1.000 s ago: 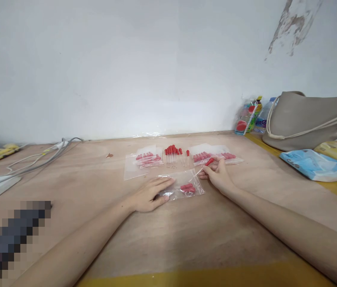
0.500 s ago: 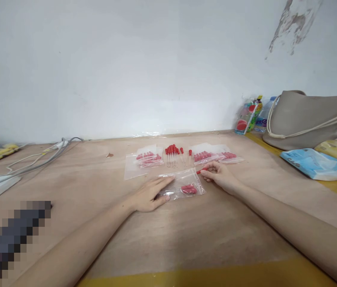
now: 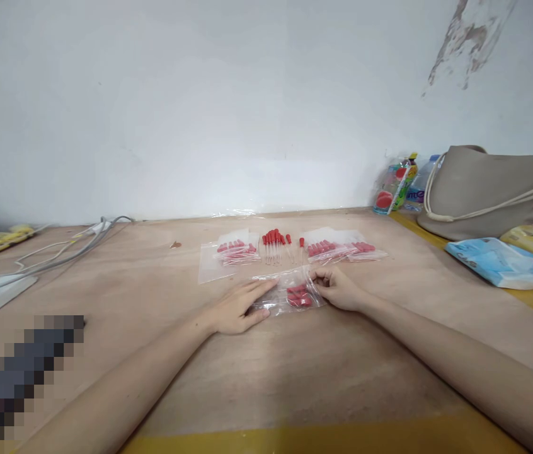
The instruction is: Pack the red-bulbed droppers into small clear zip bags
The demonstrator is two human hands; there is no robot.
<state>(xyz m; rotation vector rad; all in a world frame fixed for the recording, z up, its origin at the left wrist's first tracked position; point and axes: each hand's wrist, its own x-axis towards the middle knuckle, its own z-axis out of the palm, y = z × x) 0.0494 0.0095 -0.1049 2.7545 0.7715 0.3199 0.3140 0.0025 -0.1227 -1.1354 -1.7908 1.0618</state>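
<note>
Two bare hands at work on the bench [image 3: 229,378], with yellow tape [image 3: 266,438] across its near side! Left hand [image 3: 240,309] first: palm down, fingers spread, thumb out wide, that grip open and pressing lightly over the left part of a clear bag [image 3: 278,300]. And the bag, lying flat mid-bench, has several red-bulbed droppers [image 3: 298,295] inside, bulbs towards the right. Over to the right hand [image 3: 342,289], right at the bag's right edge: fingers curled, thumb in close, but what that grip has hold of, or how tightly, I cannot tell.

Out wide left, a white power strip [image 3: 2,293]; out wide right, a blue pack [image 3: 503,261]. Just beyond the hands, filled bags sit in two groups, a left stack [image 3: 235,253] and a right stack [image 3: 326,250], and between them, loose droppers [image 3: 273,239], bulbs pointing away! Further back on the right, a grey handbag [image 3: 493,183], bottles [image 3: 384,197] beside it, and behind everything, the pale wall [image 3: 200,107], its paint peeling upper right.
</note>
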